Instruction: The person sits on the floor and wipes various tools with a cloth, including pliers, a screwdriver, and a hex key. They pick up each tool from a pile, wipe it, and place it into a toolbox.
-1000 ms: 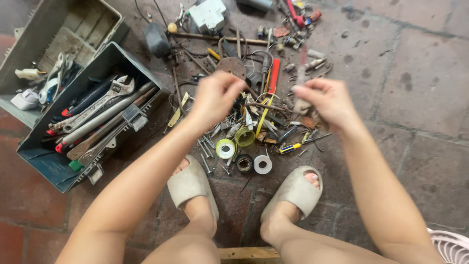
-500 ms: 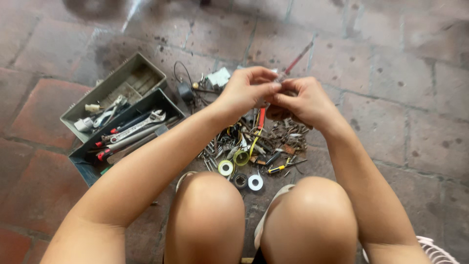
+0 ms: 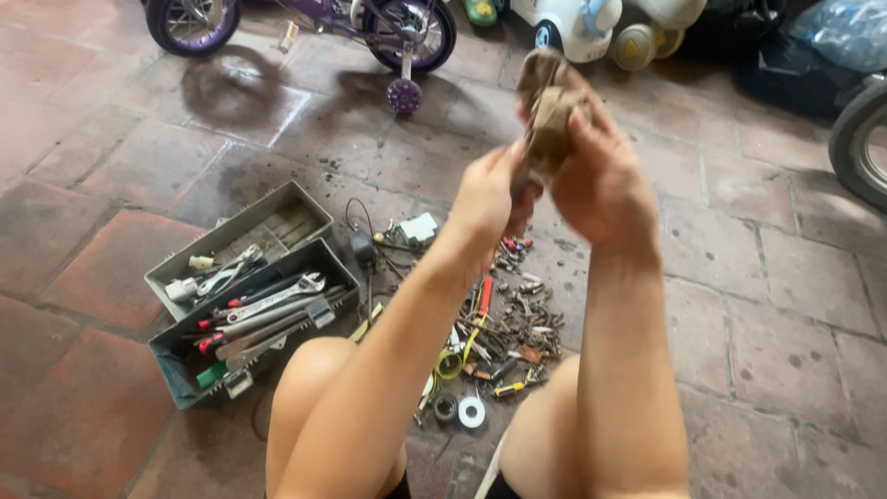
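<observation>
Above scattered hardware (image 3: 504, 337): both hands raised, L hand (image 3: 490, 199) & R hand (image 3: 596, 180) closed round crumpled brown rag (image 3: 550, 111) between them

A home yard or garage is indicated: a worn reddish brick-tiled floor (image 3: 111, 305), a purple child's bicycle with training wheels (image 3: 370, 28), a white ride-on toy car (image 3: 577, 28) and an open grey plastic toolbox (image 3: 259, 305) are seen.

A single head-worn camera looks steeply down and forward past the raised hands, close to the knees. The tiled floor (image 3: 111, 185) runs far ahead to the bicycle (image 3: 305, 23). No second view shares it.
</observation>
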